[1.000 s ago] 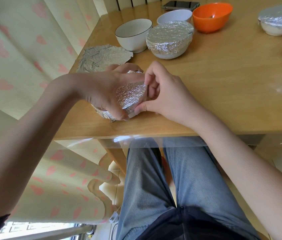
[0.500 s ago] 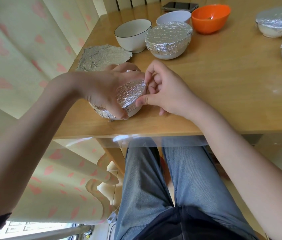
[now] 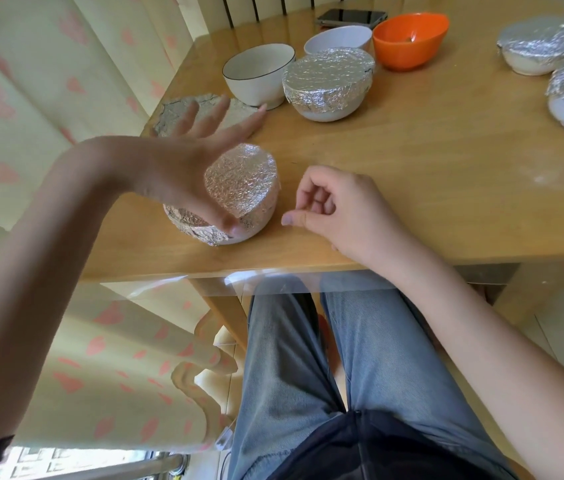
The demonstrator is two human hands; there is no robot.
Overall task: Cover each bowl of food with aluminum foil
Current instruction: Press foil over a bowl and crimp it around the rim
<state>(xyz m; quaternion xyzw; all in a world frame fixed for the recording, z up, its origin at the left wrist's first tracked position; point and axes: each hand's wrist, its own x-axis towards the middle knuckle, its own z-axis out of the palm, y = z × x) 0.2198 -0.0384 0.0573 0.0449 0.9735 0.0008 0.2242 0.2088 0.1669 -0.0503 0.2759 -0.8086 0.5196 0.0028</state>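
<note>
Foil-covered bowl (image 3: 235,199) at lower-centre desk (image 3: 429,174) edge: left hand (image 3: 183,168) splayed, thumb touching, right hand (image 3: 339,209) loosely curled, empty; foil skirt may spring loose.

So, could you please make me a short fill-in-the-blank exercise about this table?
1. The bowl nearest the table edge is covered with ____.
2. The uncovered bowl beside the phone is ____ in colour.
3. The left hand hovers with fingers ____.
4. The loose foil sheet lies to the ____ of the black-rimmed bowl.

Missing words: foil; orange; spread; left
</note>
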